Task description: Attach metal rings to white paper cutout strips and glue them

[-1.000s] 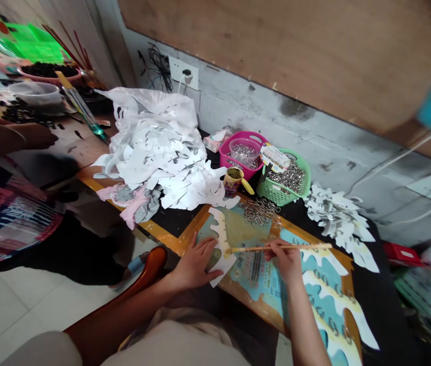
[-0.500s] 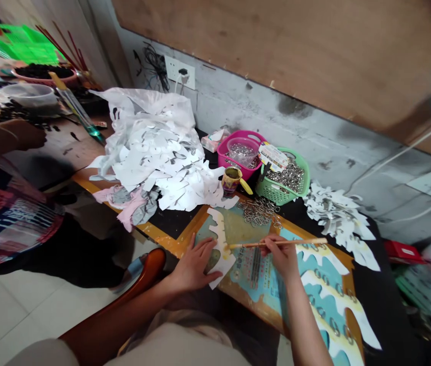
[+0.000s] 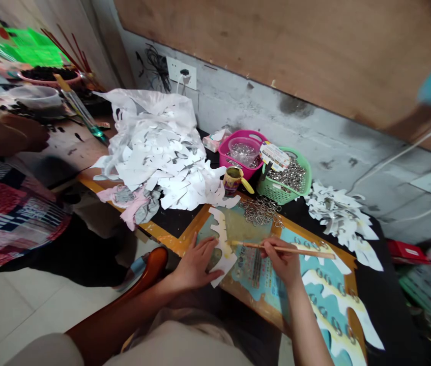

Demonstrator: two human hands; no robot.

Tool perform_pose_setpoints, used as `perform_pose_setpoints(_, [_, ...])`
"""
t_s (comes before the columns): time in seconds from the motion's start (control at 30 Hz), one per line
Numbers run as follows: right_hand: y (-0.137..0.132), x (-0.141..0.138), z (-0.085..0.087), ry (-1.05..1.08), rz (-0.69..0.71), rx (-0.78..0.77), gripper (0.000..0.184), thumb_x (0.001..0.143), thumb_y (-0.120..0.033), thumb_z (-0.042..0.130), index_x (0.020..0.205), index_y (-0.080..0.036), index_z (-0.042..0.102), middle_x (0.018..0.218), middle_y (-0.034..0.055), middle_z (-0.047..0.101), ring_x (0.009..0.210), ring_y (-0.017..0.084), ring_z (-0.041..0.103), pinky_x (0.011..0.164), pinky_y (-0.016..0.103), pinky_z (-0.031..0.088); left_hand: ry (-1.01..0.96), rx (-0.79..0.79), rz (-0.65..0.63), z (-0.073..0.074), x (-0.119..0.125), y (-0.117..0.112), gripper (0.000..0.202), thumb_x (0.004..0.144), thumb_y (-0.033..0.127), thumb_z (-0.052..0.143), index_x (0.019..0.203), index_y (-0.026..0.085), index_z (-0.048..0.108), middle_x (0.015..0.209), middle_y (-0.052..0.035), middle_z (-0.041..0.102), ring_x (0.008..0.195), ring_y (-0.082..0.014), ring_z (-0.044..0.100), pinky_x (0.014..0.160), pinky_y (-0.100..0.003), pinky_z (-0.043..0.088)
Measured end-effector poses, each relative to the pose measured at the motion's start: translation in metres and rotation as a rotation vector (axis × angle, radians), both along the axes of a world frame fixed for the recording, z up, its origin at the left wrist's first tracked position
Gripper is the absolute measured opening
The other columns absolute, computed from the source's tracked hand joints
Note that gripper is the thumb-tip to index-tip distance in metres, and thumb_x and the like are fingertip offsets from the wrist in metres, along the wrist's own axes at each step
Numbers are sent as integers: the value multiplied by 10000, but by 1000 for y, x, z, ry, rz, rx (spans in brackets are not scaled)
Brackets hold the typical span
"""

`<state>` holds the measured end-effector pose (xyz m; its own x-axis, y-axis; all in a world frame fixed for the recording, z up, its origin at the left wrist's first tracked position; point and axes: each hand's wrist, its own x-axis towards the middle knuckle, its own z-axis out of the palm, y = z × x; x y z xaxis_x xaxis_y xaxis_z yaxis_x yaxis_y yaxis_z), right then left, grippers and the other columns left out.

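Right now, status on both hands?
Left hand pressing white paper cutout on printed board; right hand holding thin wooden stick, tip near cutout. Nothing blocking.

Seen from the room, with the printed board (image 3: 255, 277) at the clock's centre and the wall (image 3: 261, 101) at twelve, the left hand (image 3: 196, 264) rests on a paper cutout (image 3: 223, 244) at the board's nine o'clock side. The right hand (image 3: 282, 259) holds a thin wooden stick (image 3: 287, 249) over the middle of the board. A heap of paper offcuts (image 3: 154, 152) lies at ten o'clock, and a tissue packet (image 3: 213, 141) sits just beyond it. Around twelve, a tub of metal rings (image 3: 238, 150) stands beside a basket of rings (image 3: 284, 190), with a mug (image 3: 232, 180) just in front. Loose rings (image 3: 259, 211) lie nearer the board. More cutouts (image 3: 337, 218) lie at two o'clock, and a wall socket (image 3: 180, 72) sits above the heap at eleven.
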<state>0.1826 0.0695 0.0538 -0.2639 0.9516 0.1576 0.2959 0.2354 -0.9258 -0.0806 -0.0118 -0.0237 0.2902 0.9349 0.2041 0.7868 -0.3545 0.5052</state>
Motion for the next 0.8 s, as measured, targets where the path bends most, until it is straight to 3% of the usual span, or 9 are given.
perform_pose_setpoints(0.23, [-12, 8, 4, -6, 31, -45, 248, 868, -364, 612, 717, -197, 716, 567, 10, 634, 489, 138, 561, 469, 237, 430, 14, -1, -7, 3, 0, 0, 725, 839, 525, 650, 1404, 146, 399, 1395, -178, 555, 1336, -349, 477, 1189, -662, 88])
perform_pose_setpoints(0.33, [-12, 6, 5, 37, 39, -97, 280, 850, -359, 622, 629, -196, 674, 475, -19, 553, 417, 108, 476, 415, 216, 360, 13, -7, -5, 3, 0, 1, 731, 841, 531, 644, 1409, 147, 392, 1401, -184, 547, 1339, -351, 474, 1191, -658, 83])
perform_pose_setpoints(0.47, [-9, 4, 5, 105, 15, -121, 250, 839, -392, 628, 701, -199, 710, 528, -2, 604, 461, 132, 546, 446, 231, 429, 20, -17, -1, 3, 1, 0, 725, 843, 520, 651, 1404, 148, 382, 1403, -183, 547, 1346, -342, 467, 1195, -651, 52])
perform_pose_setpoints(0.6, [-8, 9, -1, 55, 47, -171, 280, 830, -397, 642, 648, -189, 688, 488, -15, 557, 409, 107, 483, 394, 211, 367, 22, -8, 2, 4, 1, -1, 717, 833, 506, 668, 1395, 159, 391, 1396, -174, 555, 1339, -337, 477, 1204, -637, 48])
perform_pose_setpoints(0.67, [-9, 12, -5, 89, -1, -165, 287, 840, -410, 631, 669, -188, 692, 508, -8, 573, 421, 110, 497, 403, 213, 381, 18, -2, 2, 4, 1, -1, 710, 831, 506, 668, 1389, 159, 400, 1392, -171, 559, 1335, -340, 481, 1201, -641, 72])
perform_pose_setpoints(0.8, [-13, 17, -11, 65, 38, -184, 310, 842, -440, 635, 686, -179, 698, 518, 14, 600, 430, 126, 528, 413, 225, 408, 10, 4, 6, 3, 0, -1, 694, 842, 514, 654, 1384, 157, 405, 1382, -173, 566, 1330, -344, 484, 1190, -654, 109])
